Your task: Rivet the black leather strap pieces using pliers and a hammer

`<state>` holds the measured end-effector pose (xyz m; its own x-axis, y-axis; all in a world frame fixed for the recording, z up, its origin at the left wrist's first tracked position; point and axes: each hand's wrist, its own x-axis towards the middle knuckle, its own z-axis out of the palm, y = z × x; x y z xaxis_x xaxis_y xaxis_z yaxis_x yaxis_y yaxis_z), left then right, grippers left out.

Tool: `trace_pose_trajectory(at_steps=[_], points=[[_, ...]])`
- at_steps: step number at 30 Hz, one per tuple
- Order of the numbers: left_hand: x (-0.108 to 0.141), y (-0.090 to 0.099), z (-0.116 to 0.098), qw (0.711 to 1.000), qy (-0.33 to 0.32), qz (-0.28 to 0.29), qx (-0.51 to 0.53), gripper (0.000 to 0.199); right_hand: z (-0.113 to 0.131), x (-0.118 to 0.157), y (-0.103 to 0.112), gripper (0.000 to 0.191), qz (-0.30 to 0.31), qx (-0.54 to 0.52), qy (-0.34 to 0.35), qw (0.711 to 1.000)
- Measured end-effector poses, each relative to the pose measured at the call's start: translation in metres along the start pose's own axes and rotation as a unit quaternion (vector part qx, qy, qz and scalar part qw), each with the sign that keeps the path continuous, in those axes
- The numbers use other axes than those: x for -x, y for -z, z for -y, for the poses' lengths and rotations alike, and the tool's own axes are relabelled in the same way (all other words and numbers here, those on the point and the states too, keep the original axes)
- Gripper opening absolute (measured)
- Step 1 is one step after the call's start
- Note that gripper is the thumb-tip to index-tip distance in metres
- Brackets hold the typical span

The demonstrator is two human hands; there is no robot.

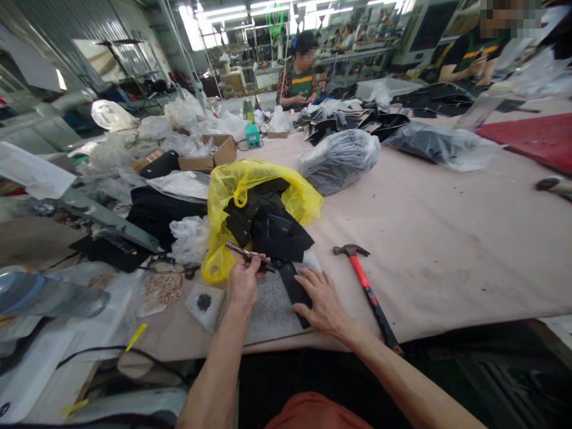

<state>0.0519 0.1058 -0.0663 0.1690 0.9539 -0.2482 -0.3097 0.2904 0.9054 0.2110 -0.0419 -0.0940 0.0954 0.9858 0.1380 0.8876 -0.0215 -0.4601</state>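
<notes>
My left hand point(244, 281) is closed round a dark metal rod-like tool point(238, 248), which lies slanted above a grey slab point(267, 304). Spread over the right side of a narrow black strip point(294, 291), my right hand point(322, 298) rests with its fingers apart. The strip lies on the slab, its upper end close to the tool. Just beyond, a yellow plastic bag point(217, 205) stands open, with black pieces point(279, 229) spilling toward the slab. A claw hammer point(364, 280) with a red and black handle lies right of my right hand.
Left of the slab are a white block point(205, 305), small tan parts point(163, 290) and a large clear bottle point(49, 294). Behind the yellow bag lie a cardboard box point(214, 154) and a wrapped bundle point(339, 158). Two people sit across the table point(429, 238).
</notes>
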Motion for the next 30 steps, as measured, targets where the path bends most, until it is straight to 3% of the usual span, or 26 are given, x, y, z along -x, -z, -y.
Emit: trace_pose_trajectory(at_steps=[4, 8, 14, 21, 30], points=[[0.021, 0.002, 0.027, 0.998, -0.006, 0.028, -0.063, 0.04, 0.008, 0.023, -0.013, 0.064, 0.025, 0.005, -0.014, 1.0], [0.025, 0.01, 0.049, 0.989, -0.053, 0.045, -0.131, 0.029, 0.011, 0.026, -0.023, 0.062, 0.009, 0.019, -0.015, 1.0], [0.023, 0.014, 0.059, 0.975, -0.096, 0.047, -0.194, 0.026, 0.019, 0.031, -0.03, 0.057, -0.015, 0.038, -0.027, 0.999], [0.026, 0.014, 0.062, 0.987, -0.076, 0.036, -0.135, 0.037, 0.026, 0.058, -0.035, 0.072, -0.016, 0.03, 0.039, 0.999], [0.026, 0.005, 0.057, 0.999, -0.003, 0.03, -0.016, 0.051, 0.025, 0.076, -0.044, 0.058, -0.016, 0.02, 0.05, 0.998]])
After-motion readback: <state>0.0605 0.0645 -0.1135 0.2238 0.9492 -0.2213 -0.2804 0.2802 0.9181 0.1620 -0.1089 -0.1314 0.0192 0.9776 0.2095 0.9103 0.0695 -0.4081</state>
